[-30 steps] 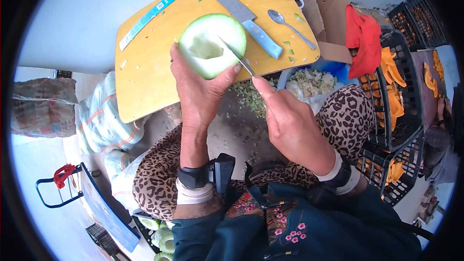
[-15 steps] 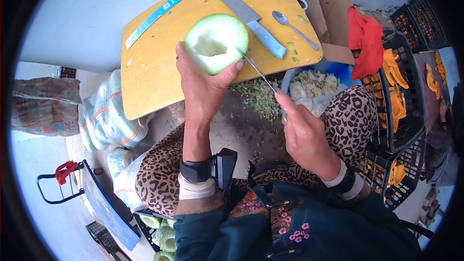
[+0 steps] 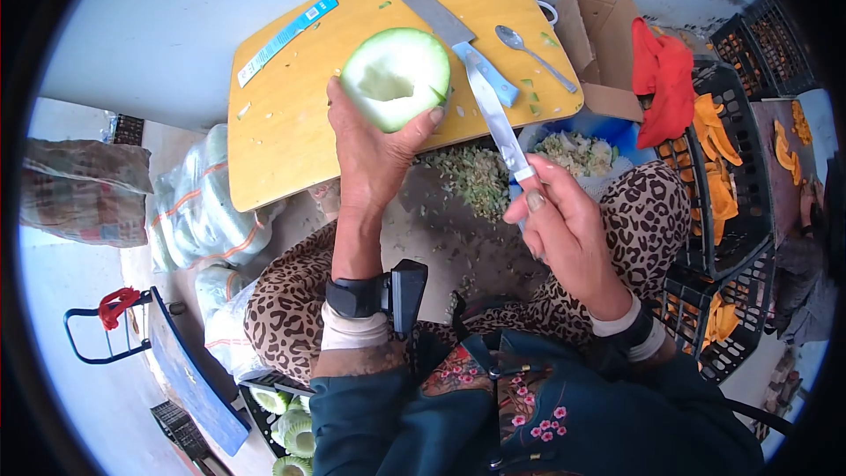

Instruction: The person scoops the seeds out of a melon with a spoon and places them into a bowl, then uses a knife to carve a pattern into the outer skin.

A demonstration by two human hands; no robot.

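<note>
My left hand grips a halved green melon, its pale hollowed cut face turned up, over the near edge of a yellow wooden board. My right hand holds a thin-bladed knife by its handle. The blade points up and away, its flat side showing, just right of the melon and clear of it. A cleaver with a blue handle and a metal spoon lie on the board behind.
A blue-and-white strip lies on the board's left. Green peelings cover the ground below. A blue basin of melon scraps, a cardboard box, red cloth and black crates with orange slices stand at right. Sacks at left.
My right hand drew the knife out of the melon's hollow, pulled back to the right, then turned the blade so its flat side shows beside the melon. The left hand kept holding the melon.
</note>
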